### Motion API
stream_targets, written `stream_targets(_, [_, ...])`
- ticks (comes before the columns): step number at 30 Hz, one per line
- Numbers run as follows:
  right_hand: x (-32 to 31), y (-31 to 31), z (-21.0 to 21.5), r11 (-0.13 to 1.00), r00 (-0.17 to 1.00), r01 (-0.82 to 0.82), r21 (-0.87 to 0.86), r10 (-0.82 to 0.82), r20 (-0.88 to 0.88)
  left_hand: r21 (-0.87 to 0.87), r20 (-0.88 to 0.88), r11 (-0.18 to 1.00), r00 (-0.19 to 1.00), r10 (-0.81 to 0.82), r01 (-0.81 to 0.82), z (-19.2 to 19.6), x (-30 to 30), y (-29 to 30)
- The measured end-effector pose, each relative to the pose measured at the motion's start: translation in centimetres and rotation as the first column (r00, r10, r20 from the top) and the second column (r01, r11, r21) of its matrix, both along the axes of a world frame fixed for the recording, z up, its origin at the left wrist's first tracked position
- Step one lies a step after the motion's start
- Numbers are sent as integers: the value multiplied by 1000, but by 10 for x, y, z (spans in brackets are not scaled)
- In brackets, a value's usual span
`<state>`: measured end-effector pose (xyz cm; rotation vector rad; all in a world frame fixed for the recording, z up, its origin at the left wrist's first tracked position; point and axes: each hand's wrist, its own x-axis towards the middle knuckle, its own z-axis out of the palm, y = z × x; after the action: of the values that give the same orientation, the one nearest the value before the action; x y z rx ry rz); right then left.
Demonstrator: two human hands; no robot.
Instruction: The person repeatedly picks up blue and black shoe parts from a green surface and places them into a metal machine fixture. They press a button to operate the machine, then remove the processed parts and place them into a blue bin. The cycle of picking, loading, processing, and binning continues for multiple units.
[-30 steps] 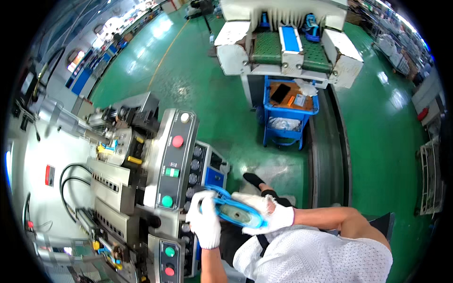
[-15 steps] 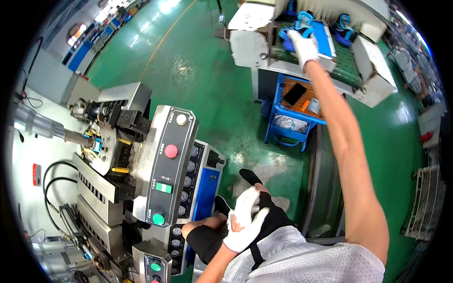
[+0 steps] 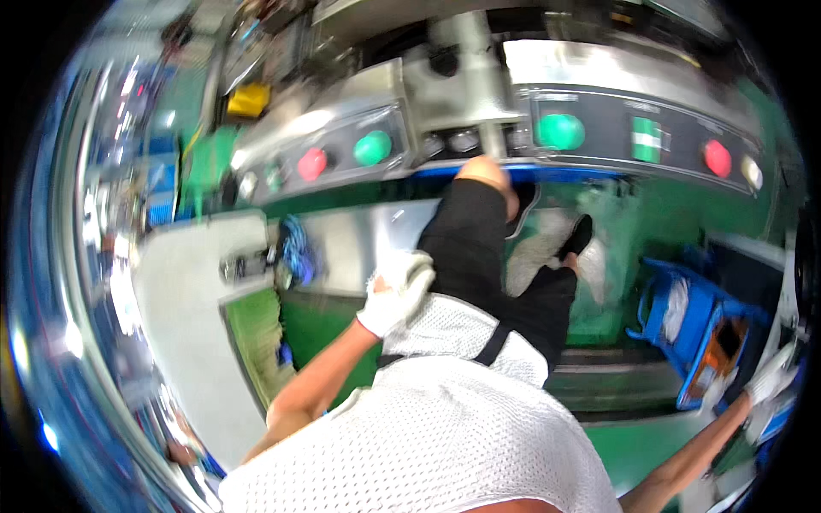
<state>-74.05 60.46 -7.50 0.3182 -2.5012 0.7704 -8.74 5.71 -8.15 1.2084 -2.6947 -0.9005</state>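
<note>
My left hand, in a white glove, hovers by my hip beside the black shorts. Its fingers seem bent, but motion smears them and I make out nothing held. Far to the right, my right arm is stretched out. The white-gloved right hand is beside a blue and white machine part at the rim of the view, past the blue cart. Blur hides whether its fingers grip anything. A dark blue, shoe-like thing lies left of my left hand, on the pale machine.
Two control panels with green buttons and red buttons run across the far side. A pale machine housing with a green belt stands at left. The cart holds a brown tray.
My view has swung left, so the control panels now lie ahead and the cart at right. My right arm stays stretched out, now at the right rim; the left hand remains near my body.
</note>
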Motion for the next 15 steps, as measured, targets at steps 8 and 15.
stream_targets(8, [305, -272, -121, 924, 508, -292, -247, 369, 778, -206, 243, 383, 332, 911, -901, -110, 391, 62])
stream_targets(15, [335, -347, -102, 427, 529, -831, 356, 410, 743, -792, 243, 93, -173, 954, -604, -95, 559, 191])
